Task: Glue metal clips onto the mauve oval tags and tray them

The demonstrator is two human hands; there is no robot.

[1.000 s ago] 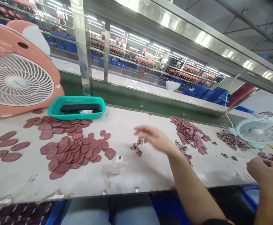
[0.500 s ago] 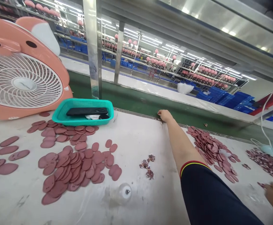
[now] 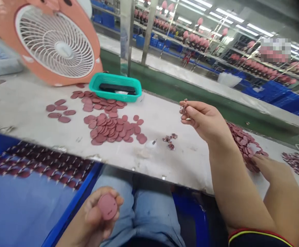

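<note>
At seven o'clock, low over the lap, the person's left hand [image 3: 93, 216] grasps a dusty-pink oval disc [image 3: 107, 207], thumb at its edge, apparently so the marked face stays uncovered. Near centre, toward three o'clock, the right hand [image 3: 207, 121] pinches a tiny metallic-looking fitting [image 3: 184, 107] in its fingertips, likely for fine control. Similar fittings [image 3: 170, 146] cluster at four o'clock; a heap of discs [image 3: 113, 127] lies at nine, seemingly within easy reach. At half past three, a co-worker's hand [image 3: 271, 168] touches another disc pile [image 3: 244, 140]. The scuffed white worktop [image 3: 159, 113] carries a teal basket [image 3: 95, 80] and pig-shaped fan [image 3: 98, 51] around ten; lit factory racks [image 3: 198, 43] stand beyond.
</note>
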